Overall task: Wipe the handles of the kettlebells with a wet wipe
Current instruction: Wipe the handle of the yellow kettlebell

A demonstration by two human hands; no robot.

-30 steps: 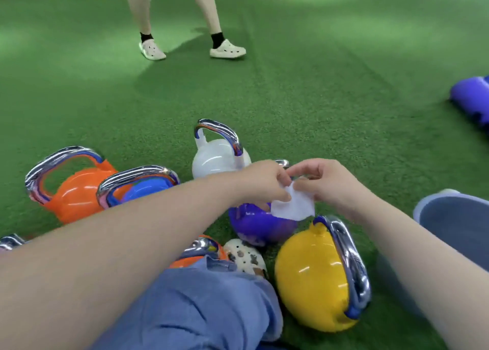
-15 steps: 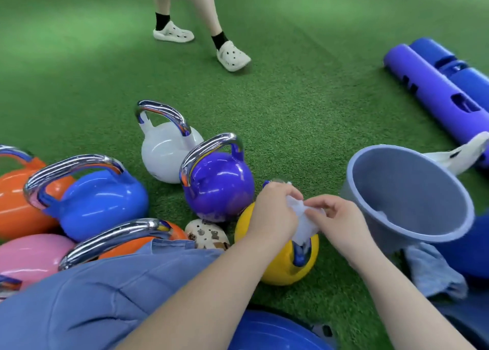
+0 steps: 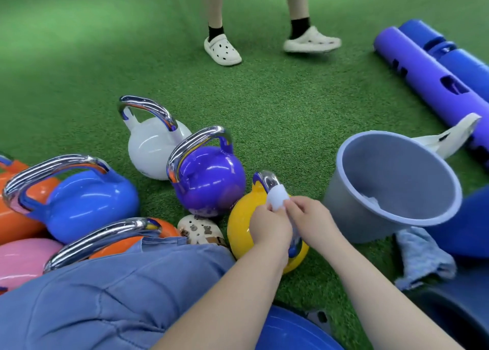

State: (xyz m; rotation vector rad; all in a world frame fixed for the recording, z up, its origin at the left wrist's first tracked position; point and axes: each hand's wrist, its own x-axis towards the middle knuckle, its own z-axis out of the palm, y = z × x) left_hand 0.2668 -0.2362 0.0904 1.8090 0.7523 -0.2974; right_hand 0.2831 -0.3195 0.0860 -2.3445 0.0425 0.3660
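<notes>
You are pinching the wet wipe [image 3: 277, 199] around the yellow kettlebell [image 3: 246, 230]'s handle [image 3: 267, 181] with both your left hand [image 3: 268, 226] and your right hand [image 3: 308, 217]. Pulling unevenly, you are risking the thin wipe slipping off the slick chrome.

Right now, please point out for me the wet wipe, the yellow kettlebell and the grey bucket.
wet wipe [image 3: 277, 201], head view, on the white fold wrapped over the handle.
yellow kettlebell [image 3: 239, 226], head view, on the left side of its round body.
grey bucket [image 3: 344, 199], head view, on its outer wall.
</notes>
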